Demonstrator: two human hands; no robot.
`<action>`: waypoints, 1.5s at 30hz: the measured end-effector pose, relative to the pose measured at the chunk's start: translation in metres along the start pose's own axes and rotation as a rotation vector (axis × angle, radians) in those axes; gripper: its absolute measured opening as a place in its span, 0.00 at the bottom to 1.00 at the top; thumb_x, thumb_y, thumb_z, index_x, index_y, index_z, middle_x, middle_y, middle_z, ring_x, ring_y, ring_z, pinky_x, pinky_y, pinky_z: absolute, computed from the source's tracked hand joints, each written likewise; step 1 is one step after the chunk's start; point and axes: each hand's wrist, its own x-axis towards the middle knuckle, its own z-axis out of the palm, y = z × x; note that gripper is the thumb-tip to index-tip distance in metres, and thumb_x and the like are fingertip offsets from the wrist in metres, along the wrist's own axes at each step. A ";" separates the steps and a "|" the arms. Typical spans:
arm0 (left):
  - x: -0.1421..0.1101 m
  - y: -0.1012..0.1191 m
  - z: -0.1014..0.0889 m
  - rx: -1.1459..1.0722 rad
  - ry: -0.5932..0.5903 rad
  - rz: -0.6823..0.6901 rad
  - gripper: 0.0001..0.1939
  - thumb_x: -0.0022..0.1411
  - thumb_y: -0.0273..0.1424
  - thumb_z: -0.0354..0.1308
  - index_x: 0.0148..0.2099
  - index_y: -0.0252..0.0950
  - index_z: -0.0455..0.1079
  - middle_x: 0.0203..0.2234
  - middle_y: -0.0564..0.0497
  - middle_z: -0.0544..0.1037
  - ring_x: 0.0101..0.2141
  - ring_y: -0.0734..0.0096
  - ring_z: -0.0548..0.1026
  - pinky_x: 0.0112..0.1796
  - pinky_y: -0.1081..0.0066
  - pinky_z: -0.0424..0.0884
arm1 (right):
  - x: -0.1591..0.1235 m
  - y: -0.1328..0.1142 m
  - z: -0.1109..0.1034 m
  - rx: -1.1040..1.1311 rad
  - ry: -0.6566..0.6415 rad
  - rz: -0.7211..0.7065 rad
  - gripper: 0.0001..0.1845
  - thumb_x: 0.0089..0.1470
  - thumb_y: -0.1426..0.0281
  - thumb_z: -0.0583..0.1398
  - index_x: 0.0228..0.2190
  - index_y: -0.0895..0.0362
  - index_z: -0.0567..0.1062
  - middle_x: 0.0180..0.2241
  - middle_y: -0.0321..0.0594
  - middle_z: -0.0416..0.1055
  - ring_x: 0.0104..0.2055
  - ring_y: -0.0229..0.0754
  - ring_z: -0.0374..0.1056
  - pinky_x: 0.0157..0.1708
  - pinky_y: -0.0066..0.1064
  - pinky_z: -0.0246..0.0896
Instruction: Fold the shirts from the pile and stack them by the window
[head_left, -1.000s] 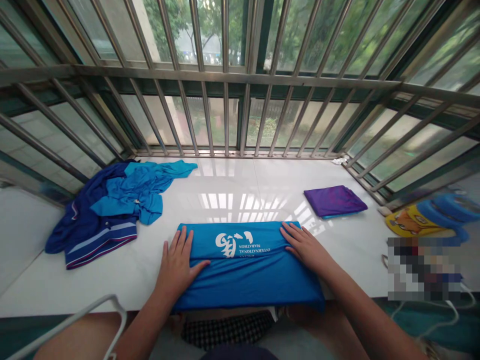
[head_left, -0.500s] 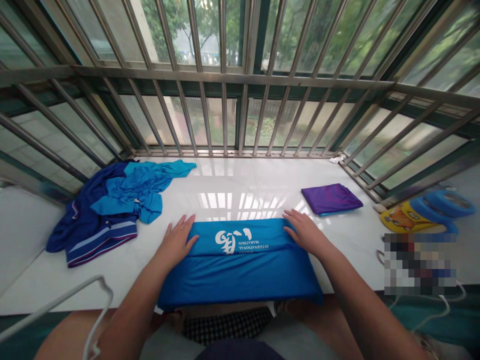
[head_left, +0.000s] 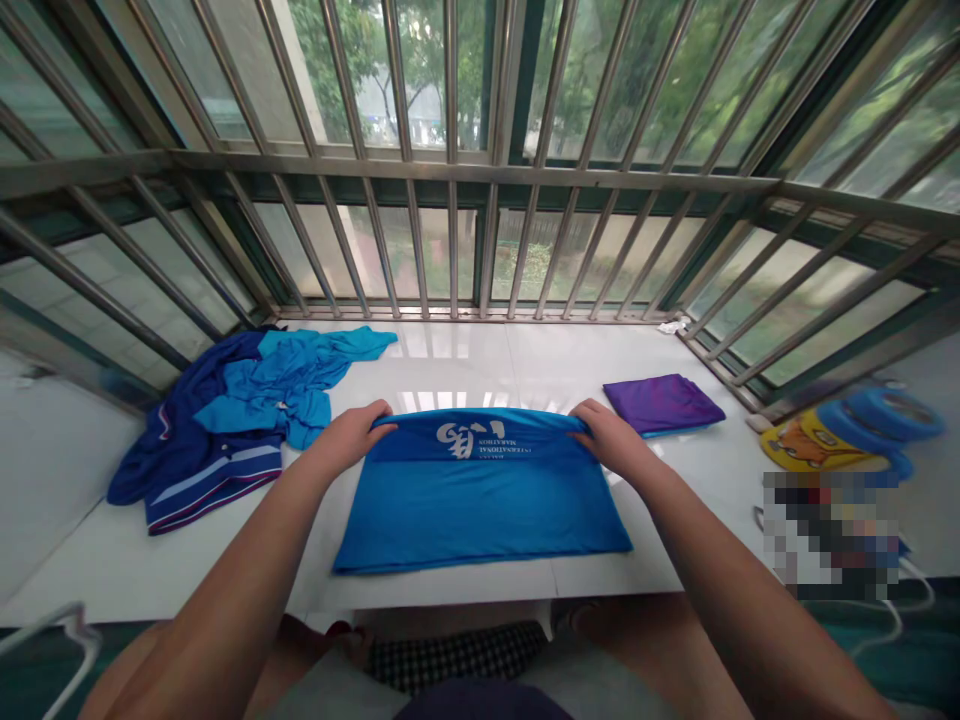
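A blue T-shirt with white lettering lies folded into a wide panel in front of me. My left hand pinches its far left corner, and my right hand grips the far right corner. Between the two hands the far edge is stretched and looks lifted a little off the white ledge. The near part of the shirt rests flat on the ledge. Just beyond my right hand lies a folded purple garment with a light blue edge under it.
On the left are a crumpled light blue shirt and a dark blue striped-edge garment. At right stand a yellow and blue bottle and a blurred-out patch with cables. Metal window bars border the white ledge.
Both hands have gone from lying on the shirt's far corners to gripping them. The shirt has slid away from me, its near edge now on the ledge instead of over the front edge.
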 end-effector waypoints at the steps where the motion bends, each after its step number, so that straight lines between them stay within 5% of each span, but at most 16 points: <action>1: -0.008 0.003 -0.001 0.013 0.038 0.010 0.15 0.70 0.47 0.56 0.45 0.43 0.74 0.36 0.47 0.84 0.39 0.54 0.81 0.40 0.63 0.73 | -0.006 0.000 -0.003 -0.013 0.039 -0.004 0.11 0.62 0.72 0.63 0.47 0.55 0.79 0.50 0.48 0.75 0.51 0.51 0.74 0.52 0.37 0.68; 4: -0.042 0.004 0.020 0.017 0.114 0.092 0.13 0.71 0.43 0.57 0.47 0.43 0.76 0.42 0.44 0.85 0.45 0.51 0.82 0.49 0.58 0.76 | -0.037 -0.004 0.002 -0.085 0.091 -0.015 0.15 0.61 0.75 0.61 0.49 0.54 0.79 0.50 0.49 0.77 0.51 0.54 0.73 0.53 0.41 0.68; 10: -0.128 -0.019 0.100 0.042 0.063 0.190 0.14 0.73 0.39 0.54 0.47 0.44 0.81 0.60 0.44 0.82 0.56 0.52 0.82 0.60 0.52 0.78 | -0.134 -0.008 0.061 -0.104 -0.014 -0.050 0.32 0.55 0.80 0.55 0.59 0.52 0.79 0.59 0.49 0.76 0.58 0.54 0.73 0.59 0.47 0.70; 13: -0.144 -0.019 0.108 0.067 0.097 0.155 0.18 0.75 0.44 0.54 0.55 0.44 0.80 0.64 0.45 0.79 0.61 0.50 0.79 0.65 0.47 0.73 | -0.154 -0.013 0.073 -0.105 0.067 0.010 0.32 0.61 0.75 0.56 0.65 0.51 0.75 0.65 0.51 0.72 0.65 0.58 0.70 0.67 0.56 0.64; 17: -0.114 0.013 0.103 0.092 0.190 0.143 0.25 0.80 0.42 0.44 0.65 0.41 0.76 0.66 0.43 0.77 0.65 0.52 0.76 0.70 0.46 0.66 | -0.120 -0.048 0.073 -0.105 0.193 0.073 0.28 0.73 0.64 0.52 0.70 0.50 0.70 0.71 0.50 0.67 0.73 0.61 0.62 0.73 0.62 0.53; 21: -0.072 0.052 0.118 0.186 0.185 0.164 0.31 0.80 0.43 0.45 0.77 0.37 0.63 0.76 0.40 0.62 0.75 0.49 0.61 0.72 0.44 0.60 | -0.067 -0.096 0.095 -0.101 0.110 0.035 0.33 0.76 0.59 0.48 0.76 0.52 0.59 0.77 0.49 0.54 0.79 0.60 0.49 0.75 0.62 0.47; 25: -0.068 0.047 0.139 0.264 0.154 0.072 0.35 0.78 0.48 0.48 0.80 0.39 0.58 0.77 0.39 0.59 0.76 0.46 0.58 0.73 0.41 0.53 | -0.049 -0.096 0.112 -0.143 0.008 0.189 0.36 0.75 0.54 0.48 0.77 0.53 0.56 0.77 0.51 0.54 0.80 0.62 0.47 0.75 0.67 0.40; 28: -0.086 0.016 0.144 0.266 0.215 -0.064 0.36 0.78 0.47 0.46 0.80 0.38 0.56 0.78 0.39 0.58 0.76 0.44 0.57 0.73 0.39 0.52 | -0.064 -0.074 0.099 -0.225 0.019 0.494 0.38 0.75 0.53 0.48 0.76 0.60 0.58 0.76 0.58 0.55 0.79 0.64 0.49 0.73 0.68 0.42; 33: -0.113 -0.024 0.138 0.085 0.348 -0.189 0.34 0.78 0.46 0.43 0.77 0.35 0.61 0.75 0.37 0.65 0.74 0.46 0.62 0.72 0.41 0.58 | -0.098 -0.065 0.070 -0.259 0.039 0.894 0.44 0.72 0.43 0.51 0.64 0.71 0.70 0.59 0.72 0.72 0.60 0.68 0.72 0.55 0.54 0.70; 38: -0.122 -0.028 0.126 -0.234 0.453 -0.253 0.29 0.78 0.49 0.44 0.71 0.42 0.69 0.67 0.43 0.76 0.67 0.52 0.73 0.69 0.45 0.66 | -0.101 -0.064 0.051 -0.086 -0.141 0.908 0.26 0.76 0.56 0.51 0.51 0.66 0.76 0.47 0.61 0.80 0.52 0.59 0.79 0.51 0.41 0.71; 41: -0.122 -0.023 0.123 -0.247 0.471 -0.240 0.28 0.78 0.48 0.46 0.68 0.41 0.72 0.64 0.43 0.79 0.64 0.51 0.76 0.67 0.44 0.69 | -0.099 -0.050 0.028 -0.117 -0.080 1.007 0.28 0.76 0.57 0.49 0.54 0.68 0.74 0.48 0.66 0.79 0.52 0.61 0.80 0.49 0.43 0.71; 45: -0.120 -0.013 0.130 -0.065 0.417 -0.013 0.24 0.77 0.43 0.50 0.65 0.39 0.74 0.63 0.40 0.80 0.63 0.49 0.77 0.69 0.40 0.66 | -0.092 -0.056 -0.009 -0.150 0.057 1.021 0.29 0.74 0.55 0.53 0.61 0.67 0.70 0.48 0.65 0.80 0.50 0.63 0.80 0.47 0.46 0.71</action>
